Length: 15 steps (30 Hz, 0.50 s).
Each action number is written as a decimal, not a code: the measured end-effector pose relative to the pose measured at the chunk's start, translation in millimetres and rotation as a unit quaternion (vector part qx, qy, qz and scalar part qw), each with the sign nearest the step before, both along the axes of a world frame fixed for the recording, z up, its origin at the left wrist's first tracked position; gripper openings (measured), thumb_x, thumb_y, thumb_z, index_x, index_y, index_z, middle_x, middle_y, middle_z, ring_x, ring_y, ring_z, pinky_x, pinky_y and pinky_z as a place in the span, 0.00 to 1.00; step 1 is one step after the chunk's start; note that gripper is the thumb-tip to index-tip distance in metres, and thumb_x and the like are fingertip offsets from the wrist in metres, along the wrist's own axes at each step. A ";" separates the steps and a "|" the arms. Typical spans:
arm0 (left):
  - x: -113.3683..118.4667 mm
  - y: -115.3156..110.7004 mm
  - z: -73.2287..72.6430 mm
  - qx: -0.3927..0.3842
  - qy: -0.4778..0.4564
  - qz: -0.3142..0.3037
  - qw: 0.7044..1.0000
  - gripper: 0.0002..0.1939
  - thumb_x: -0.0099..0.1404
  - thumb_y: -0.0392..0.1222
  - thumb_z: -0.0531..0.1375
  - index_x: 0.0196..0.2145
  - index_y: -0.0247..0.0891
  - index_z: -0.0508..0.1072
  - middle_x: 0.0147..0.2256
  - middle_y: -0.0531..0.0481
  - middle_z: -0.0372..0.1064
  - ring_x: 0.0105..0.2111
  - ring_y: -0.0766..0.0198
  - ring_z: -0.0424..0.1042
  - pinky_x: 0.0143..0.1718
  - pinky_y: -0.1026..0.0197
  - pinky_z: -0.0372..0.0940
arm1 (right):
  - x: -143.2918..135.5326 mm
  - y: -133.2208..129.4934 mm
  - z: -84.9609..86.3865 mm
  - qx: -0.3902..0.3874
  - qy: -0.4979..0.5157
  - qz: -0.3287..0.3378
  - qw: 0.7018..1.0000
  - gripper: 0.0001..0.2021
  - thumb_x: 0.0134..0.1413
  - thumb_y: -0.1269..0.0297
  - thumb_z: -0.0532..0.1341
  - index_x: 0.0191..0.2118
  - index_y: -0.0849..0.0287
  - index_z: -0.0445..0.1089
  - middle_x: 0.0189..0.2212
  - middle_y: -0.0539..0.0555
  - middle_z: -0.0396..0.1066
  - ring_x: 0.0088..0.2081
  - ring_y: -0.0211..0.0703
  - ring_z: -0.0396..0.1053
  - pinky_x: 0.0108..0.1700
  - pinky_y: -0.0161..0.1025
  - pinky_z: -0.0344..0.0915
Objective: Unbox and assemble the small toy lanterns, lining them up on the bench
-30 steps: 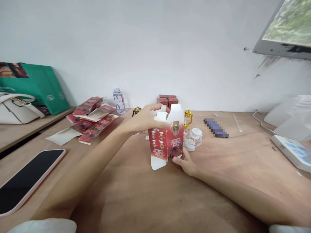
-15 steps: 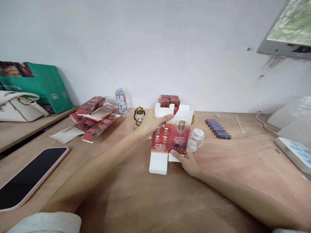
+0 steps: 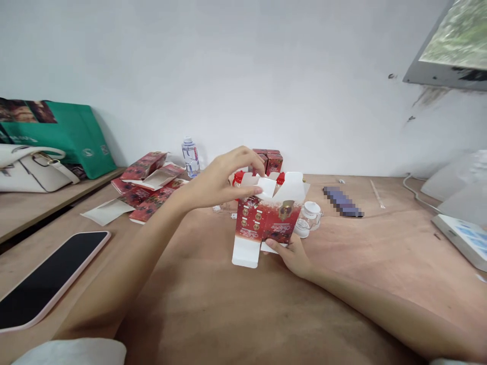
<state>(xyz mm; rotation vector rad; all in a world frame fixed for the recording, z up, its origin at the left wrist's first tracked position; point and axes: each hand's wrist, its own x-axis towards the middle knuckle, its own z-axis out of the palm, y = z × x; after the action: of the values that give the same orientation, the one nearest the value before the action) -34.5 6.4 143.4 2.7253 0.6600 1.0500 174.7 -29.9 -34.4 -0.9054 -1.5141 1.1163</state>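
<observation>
A red printed carton (image 3: 266,221) with white end flaps is held up over the middle of the table. My left hand (image 3: 228,178) pinches a white flap at its top, thumb in front and fingers curled behind. At the lower right corner, my right hand (image 3: 292,256) grips the carton with the thumb on its face. Red lantern tops (image 3: 238,178) show behind the carton's upper edge. A clear jar-like lantern with a white top (image 3: 307,219) stands just right of the carton.
Flattened red cartons (image 3: 146,195) lie at the left, near a water bottle (image 3: 190,158). Small red boxes (image 3: 274,161) stand by the wall. A phone (image 3: 53,276), white handbag (image 3: 30,170), green bag (image 3: 85,137), pixelated dark object (image 3: 342,202) and white device (image 3: 462,241) surround the work area.
My left hand has moved up to the carton's top edge and folds a white flap over. The carton has tilted slightly. Red lantern tops now show behind it, and the gold lantern is hidden.
</observation>
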 end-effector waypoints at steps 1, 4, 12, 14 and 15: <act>-2.1 -4.1 3.5 0.010 0.040 0.005 0.999 0.11 0.61 0.43 0.59 0.42 0.40 0.69 0.47 0.47 0.67 0.48 0.60 0.66 0.49 0.57 0.62 | 0.1 0.1 -1.1 0.003 -0.008 -0.002 1.000 0.13 0.49 0.52 0.64 0.30 0.58 0.72 0.28 0.52 0.76 0.30 0.43 0.71 0.34 0.41 0.71; -4.8 -12.4 9.1 -0.003 0.094 0.027 0.995 0.19 0.61 0.43 0.60 0.50 0.42 0.66 0.45 0.48 0.69 0.44 0.61 0.69 0.42 0.61 0.63 | -0.2 -0.2 -1.4 0.013 -0.022 -0.020 0.999 0.15 0.48 0.50 0.64 0.32 0.58 0.73 0.31 0.53 0.76 0.33 0.45 0.72 0.37 0.42 0.72; 15.2 1.6 -13.5 -0.192 -0.089 0.035 0.977 0.12 0.56 0.48 0.64 0.32 0.35 0.73 0.27 0.51 0.71 0.26 0.67 0.69 0.27 0.66 0.61 | -1.4 -3.7 3.5 0.024 0.000 -0.028 0.999 0.13 0.49 0.51 0.64 0.36 0.55 0.73 0.35 0.54 0.76 0.37 0.50 0.72 0.43 0.50 0.72; 25.2 4.9 -22.5 -0.287 -0.145 -0.011 0.947 0.13 0.56 0.49 0.63 0.32 0.34 0.74 0.29 0.49 0.73 0.29 0.65 0.71 0.29 0.65 0.64 | -1.7 -3.7 3.6 0.030 0.004 -0.032 0.999 0.14 0.49 0.52 0.64 0.37 0.55 0.73 0.38 0.55 0.76 0.40 0.52 0.72 0.46 0.52 0.71; 29.5 5.4 -26.1 -0.317 -0.159 -0.024 0.935 0.14 0.55 0.49 0.64 0.32 0.34 0.75 0.31 0.49 0.74 0.30 0.65 0.71 0.30 0.65 0.65 | -1.9 -3.7 3.8 0.033 0.006 -0.033 0.999 0.14 0.49 0.52 0.64 0.38 0.55 0.72 0.39 0.55 0.75 0.41 0.52 0.72 0.48 0.52 0.70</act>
<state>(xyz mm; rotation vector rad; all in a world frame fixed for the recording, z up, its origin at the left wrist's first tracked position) -5.0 11.7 117.4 1.9609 0.7149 1.0115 172.8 -33.5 -30.6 -0.8962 -1.4928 1.0179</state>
